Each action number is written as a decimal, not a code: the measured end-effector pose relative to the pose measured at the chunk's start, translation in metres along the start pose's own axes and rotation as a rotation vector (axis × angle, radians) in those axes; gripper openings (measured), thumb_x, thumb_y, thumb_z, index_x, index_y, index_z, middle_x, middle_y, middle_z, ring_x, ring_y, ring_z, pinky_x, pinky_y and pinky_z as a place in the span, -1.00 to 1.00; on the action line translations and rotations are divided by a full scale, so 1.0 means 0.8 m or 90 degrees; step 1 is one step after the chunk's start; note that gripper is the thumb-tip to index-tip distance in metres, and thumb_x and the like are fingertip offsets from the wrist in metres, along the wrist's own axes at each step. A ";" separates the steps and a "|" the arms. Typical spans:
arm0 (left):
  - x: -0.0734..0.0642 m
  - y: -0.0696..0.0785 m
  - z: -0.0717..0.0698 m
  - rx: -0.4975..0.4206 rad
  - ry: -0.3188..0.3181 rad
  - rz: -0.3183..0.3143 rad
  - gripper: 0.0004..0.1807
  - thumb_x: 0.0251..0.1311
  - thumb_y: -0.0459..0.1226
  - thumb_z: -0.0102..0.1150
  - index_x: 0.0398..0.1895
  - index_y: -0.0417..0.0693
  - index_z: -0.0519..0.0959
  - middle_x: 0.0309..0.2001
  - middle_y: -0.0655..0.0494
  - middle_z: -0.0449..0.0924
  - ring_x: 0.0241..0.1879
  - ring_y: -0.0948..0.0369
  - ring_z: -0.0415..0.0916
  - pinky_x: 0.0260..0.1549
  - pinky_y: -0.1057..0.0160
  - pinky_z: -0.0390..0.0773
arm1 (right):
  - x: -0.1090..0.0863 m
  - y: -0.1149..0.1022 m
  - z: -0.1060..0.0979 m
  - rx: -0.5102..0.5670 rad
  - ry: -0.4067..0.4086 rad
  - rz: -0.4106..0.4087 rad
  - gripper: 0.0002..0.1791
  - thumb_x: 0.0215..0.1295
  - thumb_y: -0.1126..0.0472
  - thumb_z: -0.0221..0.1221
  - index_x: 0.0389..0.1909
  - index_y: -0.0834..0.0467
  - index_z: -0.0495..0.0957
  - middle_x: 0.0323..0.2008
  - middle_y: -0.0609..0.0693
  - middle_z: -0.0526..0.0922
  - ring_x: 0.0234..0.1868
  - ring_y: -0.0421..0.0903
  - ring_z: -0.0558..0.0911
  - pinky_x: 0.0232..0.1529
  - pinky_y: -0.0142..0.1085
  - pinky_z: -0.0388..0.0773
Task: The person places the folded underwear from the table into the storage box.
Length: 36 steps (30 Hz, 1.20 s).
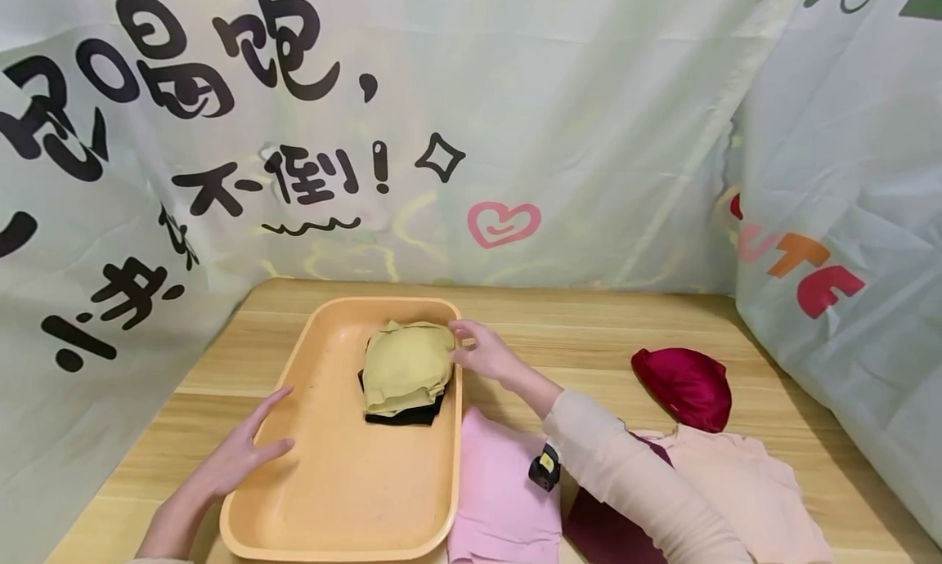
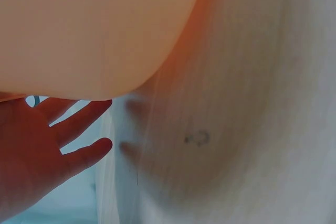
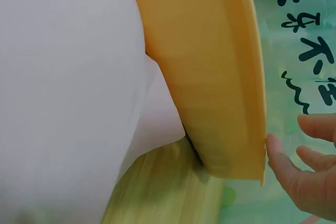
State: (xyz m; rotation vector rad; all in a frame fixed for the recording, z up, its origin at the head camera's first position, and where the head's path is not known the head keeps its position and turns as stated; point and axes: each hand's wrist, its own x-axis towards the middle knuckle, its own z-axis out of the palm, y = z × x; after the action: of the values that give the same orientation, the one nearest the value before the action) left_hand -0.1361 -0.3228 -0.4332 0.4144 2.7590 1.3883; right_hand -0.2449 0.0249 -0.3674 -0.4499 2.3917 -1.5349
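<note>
- From where I stood, an orange tray (image 1: 346, 482) lay on the wooden desk (image 1: 574, 319), with a hand at each long side.
- The left hand (image 1: 246, 449) was at the tray's left rim, fingers spread and thumb well apart; its grip was wide and had hold of nothing.
- The right hand (image 1: 482, 350) was at the right rim, toward the back, a fingertip against the edge. Its grip was loose, fingers parted, with nothing pinched.
- Inside the tray, a folded yellow cloth (image 1: 408, 364) lay on a black cloth (image 1: 403, 418), near the back and by the right wall.
- A pink cloth (image 1: 504, 490) was spread just beside the tray's right side.
- Further right were a crimson cup-shaped garment (image 1: 688, 388), a peach cloth (image 1: 758, 490) and a maroon cloth (image 1: 603, 531), the maroon one partly hidden by the right sleeve (image 1: 633, 466).
- A printed white sheet (image 1: 625, 139) hung behind the desk.
</note>
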 end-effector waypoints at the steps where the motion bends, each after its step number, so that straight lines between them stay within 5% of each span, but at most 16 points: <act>1: 0.000 0.000 0.000 0.001 0.001 -0.001 -0.23 0.14 -0.31 0.11 0.37 -0.21 -0.02 0.31 -0.47 -0.12 0.22 -0.48 -0.23 -0.12 -0.54 -0.08 | -0.001 0.001 -0.001 0.010 -0.004 -0.004 -0.42 0.18 0.43 0.05 0.26 0.29 0.21 0.16 0.33 0.33 0.07 0.25 0.44 -0.07 -0.14 0.54; 21: -0.002 -0.001 0.001 0.007 0.008 0.003 -0.24 0.13 -0.31 0.12 0.36 -0.22 0.00 0.32 -0.44 -0.09 0.23 -0.46 -0.22 -0.09 -0.52 -0.09 | -0.031 0.015 -0.050 0.094 -0.100 -0.041 -0.37 0.30 0.30 0.00 0.34 0.29 0.00 0.15 0.37 0.32 0.07 0.26 0.46 0.08 0.06 0.39; 36: -0.002 -0.001 0.002 -0.002 0.010 0.004 -0.24 0.14 -0.32 0.11 0.36 -0.23 0.00 0.32 -0.46 -0.12 0.23 -0.47 -0.23 -0.11 -0.53 -0.11 | -0.051 0.040 -0.088 0.092 -0.087 -0.018 -0.32 0.30 0.27 -0.01 0.37 0.27 -0.07 0.16 0.37 0.32 0.06 0.26 0.46 0.11 0.08 0.35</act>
State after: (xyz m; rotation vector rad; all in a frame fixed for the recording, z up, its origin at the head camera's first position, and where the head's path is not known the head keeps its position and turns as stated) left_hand -0.1343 -0.3228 -0.4348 0.4142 2.7695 1.4040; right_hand -0.2378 0.1120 -0.3663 -0.5411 2.1638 -1.6200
